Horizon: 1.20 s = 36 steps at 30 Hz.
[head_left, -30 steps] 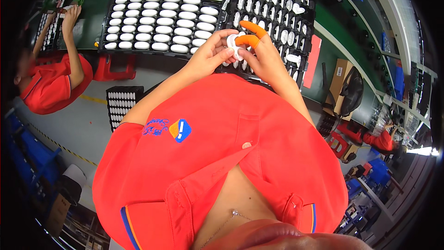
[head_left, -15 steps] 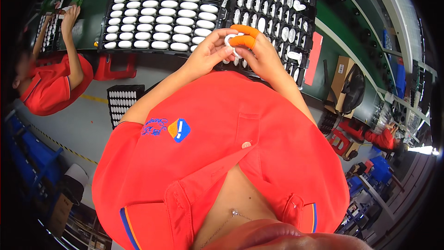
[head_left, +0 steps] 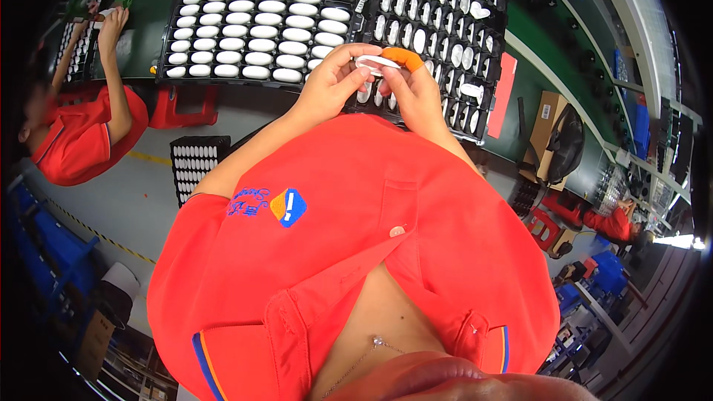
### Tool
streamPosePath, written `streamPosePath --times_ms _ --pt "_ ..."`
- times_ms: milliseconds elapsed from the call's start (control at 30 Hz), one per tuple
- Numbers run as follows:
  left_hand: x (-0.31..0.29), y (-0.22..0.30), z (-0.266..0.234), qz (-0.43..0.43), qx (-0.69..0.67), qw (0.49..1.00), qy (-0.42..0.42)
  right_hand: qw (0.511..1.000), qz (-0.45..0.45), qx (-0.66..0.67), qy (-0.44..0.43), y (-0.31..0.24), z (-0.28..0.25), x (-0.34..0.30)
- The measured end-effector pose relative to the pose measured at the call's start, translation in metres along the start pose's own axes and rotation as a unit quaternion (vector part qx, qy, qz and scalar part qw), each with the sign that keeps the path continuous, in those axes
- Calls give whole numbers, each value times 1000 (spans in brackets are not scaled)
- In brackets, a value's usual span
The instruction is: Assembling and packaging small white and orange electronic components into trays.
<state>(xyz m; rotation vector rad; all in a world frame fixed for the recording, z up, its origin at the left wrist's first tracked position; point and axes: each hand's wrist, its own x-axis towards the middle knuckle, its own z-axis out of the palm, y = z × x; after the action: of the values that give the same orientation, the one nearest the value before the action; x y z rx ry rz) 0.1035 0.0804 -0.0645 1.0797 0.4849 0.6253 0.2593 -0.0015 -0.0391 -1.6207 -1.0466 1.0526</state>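
Observation:
Between my two hands is a small white oval plastic piece (head_left: 380,62), its hollow or glossy side partly showing. My left hand (head_left: 338,83) pinches its left end between thumb and fingers. At its right end, my right hand (head_left: 414,87) grips it, with orange finger covers on the fingers. Both hands are above the near left part of a black tray (head_left: 484,122) whose slots hold many white and clear oval pieces, most on edge. To the left lies another black tray (head_left: 167,38) with rows of smooth white ovals lying flat.
A red flat sheet (head_left: 503,95) lies right of the trays on the green table (head_left: 141,44). Beyond it are a cardboard box (head_left: 546,122) and a black bag (head_left: 569,145). A co-worker (head_left: 93,134) sits at the left. Stacked trays (head_left: 199,167) and a red stool (head_left: 182,108) stand below.
The white piece has turned from a more upright pose to lying lengthwise between my hands. My right fingers have shifted from over it to its right end.

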Motion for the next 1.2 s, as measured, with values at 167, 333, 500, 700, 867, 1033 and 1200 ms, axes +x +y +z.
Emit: streamPosePath --times_ms 167,333,500,700,867,1033,1200 --pt "-1 6 1 -37 9 999 7 999 27 35 0 -7 -2 1" --pt "-2 4 1 -61 41 997 38 993 91 59 -42 -4 -6 2" --pt "-6 -1 -2 -47 64 995 55 990 80 100 -60 -3 1 4" --pt "-3 -8 -1 -74 9 997 28 995 87 21 -39 -6 -2 0" --pt "-6 8 -8 -38 234 971 18 989 62 -129 -20 1 2 -2" --pt "-6 6 -15 -1 328 944 -42 974 34 -217 -51 2 -1 -3" --pt "-4 -6 -9 -31 321 946 -44 971 -25 -236 -39 14 -6 -11"
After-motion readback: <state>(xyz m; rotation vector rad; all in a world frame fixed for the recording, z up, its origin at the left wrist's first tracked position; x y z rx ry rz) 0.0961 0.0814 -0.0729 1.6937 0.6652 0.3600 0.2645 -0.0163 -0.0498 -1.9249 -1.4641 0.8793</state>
